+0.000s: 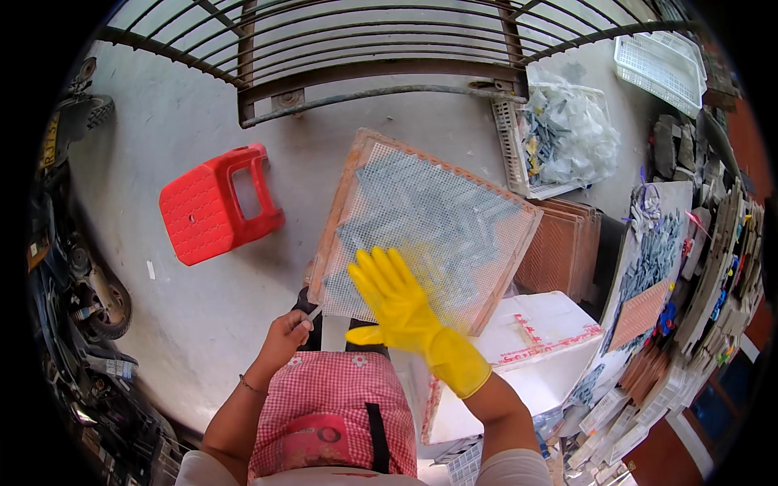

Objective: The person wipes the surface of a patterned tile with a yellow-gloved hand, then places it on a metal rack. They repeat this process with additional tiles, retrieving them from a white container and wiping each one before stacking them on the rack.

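**Gloved hand pressed on a mesh-covered tile tray**

A square tray with an orange-brown rim sits tilted on its corner at the centre of the view, above the person's lap. White mesh covers its face, and rows of small grey tiles show through underneath.

The right hand, in a yellow rubber glove, lies flat on the near part of the mesh, fingers straight and spread slightly apart, thumb out to the left. It grips nothing; it only presses on the mesh.

The bare left hand is at the tray's near left corner, its fingers curled together around a thin light-coloured tool whose tip touches the tray's edge. What kind of tool it is cannot be told.

A red-and-white checked apron covers the lap at the near edge.

On the grey concrete floor to the left, a red plastic stool lies well apart from the tray. On the right, just below the tray, sits a white foam box with a red-patterned strip of tape across its top. Behind it leans a stack of orange-brown trays. Farther off, a clear plastic bag of grey pieces rests in a white crate, and a white plastic basket stands at the far right. A board of loose grey tiles lies on the right. A metal railing runs along the far edge.
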Demonstrator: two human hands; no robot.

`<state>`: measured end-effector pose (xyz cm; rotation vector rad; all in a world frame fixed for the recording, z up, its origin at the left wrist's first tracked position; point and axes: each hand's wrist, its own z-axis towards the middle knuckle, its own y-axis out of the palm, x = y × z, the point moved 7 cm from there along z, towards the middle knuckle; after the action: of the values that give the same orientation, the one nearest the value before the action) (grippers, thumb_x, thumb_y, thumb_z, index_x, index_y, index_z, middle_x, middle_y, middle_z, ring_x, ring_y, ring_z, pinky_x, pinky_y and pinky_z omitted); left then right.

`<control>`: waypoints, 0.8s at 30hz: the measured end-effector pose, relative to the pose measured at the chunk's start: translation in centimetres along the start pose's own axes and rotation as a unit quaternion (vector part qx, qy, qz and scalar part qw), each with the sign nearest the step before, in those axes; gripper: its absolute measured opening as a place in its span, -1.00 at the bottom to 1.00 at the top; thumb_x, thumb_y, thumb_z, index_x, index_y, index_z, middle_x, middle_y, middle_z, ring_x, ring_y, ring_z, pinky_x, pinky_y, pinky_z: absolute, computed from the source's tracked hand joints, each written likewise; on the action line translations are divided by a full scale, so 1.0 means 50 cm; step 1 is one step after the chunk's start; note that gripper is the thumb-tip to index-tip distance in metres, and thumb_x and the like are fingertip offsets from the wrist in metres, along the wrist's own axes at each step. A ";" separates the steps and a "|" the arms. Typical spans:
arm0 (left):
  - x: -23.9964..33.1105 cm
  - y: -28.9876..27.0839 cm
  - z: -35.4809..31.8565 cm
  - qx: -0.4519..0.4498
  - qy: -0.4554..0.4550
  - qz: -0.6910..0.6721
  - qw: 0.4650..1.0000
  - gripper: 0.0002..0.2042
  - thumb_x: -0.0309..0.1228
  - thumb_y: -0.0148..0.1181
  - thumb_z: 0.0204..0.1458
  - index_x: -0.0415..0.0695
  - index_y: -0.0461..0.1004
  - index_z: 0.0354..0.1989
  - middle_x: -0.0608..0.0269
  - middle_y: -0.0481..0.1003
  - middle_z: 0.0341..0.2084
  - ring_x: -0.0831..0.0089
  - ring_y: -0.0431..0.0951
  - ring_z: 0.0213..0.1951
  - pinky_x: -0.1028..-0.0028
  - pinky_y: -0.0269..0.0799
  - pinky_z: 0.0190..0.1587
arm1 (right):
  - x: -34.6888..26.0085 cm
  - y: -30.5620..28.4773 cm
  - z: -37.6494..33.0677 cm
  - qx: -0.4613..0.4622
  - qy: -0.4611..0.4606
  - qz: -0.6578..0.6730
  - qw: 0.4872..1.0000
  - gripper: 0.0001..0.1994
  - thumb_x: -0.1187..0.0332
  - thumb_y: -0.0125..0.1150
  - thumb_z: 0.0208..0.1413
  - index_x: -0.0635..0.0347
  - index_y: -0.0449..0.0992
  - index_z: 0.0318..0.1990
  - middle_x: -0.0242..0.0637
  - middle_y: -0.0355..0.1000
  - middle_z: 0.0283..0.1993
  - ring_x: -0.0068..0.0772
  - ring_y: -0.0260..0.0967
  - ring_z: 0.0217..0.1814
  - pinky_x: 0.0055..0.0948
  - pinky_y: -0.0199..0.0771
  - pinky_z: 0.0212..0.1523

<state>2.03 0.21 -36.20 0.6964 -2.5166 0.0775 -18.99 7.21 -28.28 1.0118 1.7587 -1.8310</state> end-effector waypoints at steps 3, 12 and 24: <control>0.016 0.009 -0.002 -0.043 -0.020 -0.049 0.998 -0.84 -0.41 -0.09 0.06 -0.19 0.31 -0.51 0.45 0.20 -0.75 0.71 0.09 -0.70 0.65 -0.02 -0.66 | -0.038 0.071 -0.017 -0.009 0.001 -0.002 1.000 -0.31 0.10 0.24 -0.27 0.34 0.27 0.03 -0.06 0.15 0.15 -0.06 0.05 0.21 -0.10 -0.10 0.24; 0.030 0.022 -0.004 -0.078 -0.037 -0.084 0.993 -0.84 -0.39 -0.09 0.07 -0.18 0.31 -0.49 0.45 0.20 -0.74 0.72 0.08 -0.69 0.68 -0.04 -0.64 | -0.030 0.110 -0.031 0.129 -0.024 -0.054 0.990 -0.65 0.45 0.13 -0.19 0.38 0.42 -0.16 -0.14 0.36 -0.05 -0.16 0.25 0.07 -0.18 0.15 0.14; 0.028 0.017 -0.002 -0.070 -0.025 -0.050 0.996 -0.85 -0.42 -0.09 0.07 -0.20 0.30 -0.50 0.45 0.19 -0.73 0.70 0.11 -0.66 0.66 -0.01 -0.62 | -0.035 0.099 -0.027 0.122 -0.008 -0.041 0.992 -0.67 0.46 0.06 -0.13 0.39 0.42 -0.15 -0.16 0.36 -0.03 -0.20 0.24 0.10 -0.23 0.13 0.16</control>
<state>0.63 0.32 -35.34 0.7729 -2.5004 -0.1511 -13.95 7.59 -30.27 1.0229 1.6173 -2.1392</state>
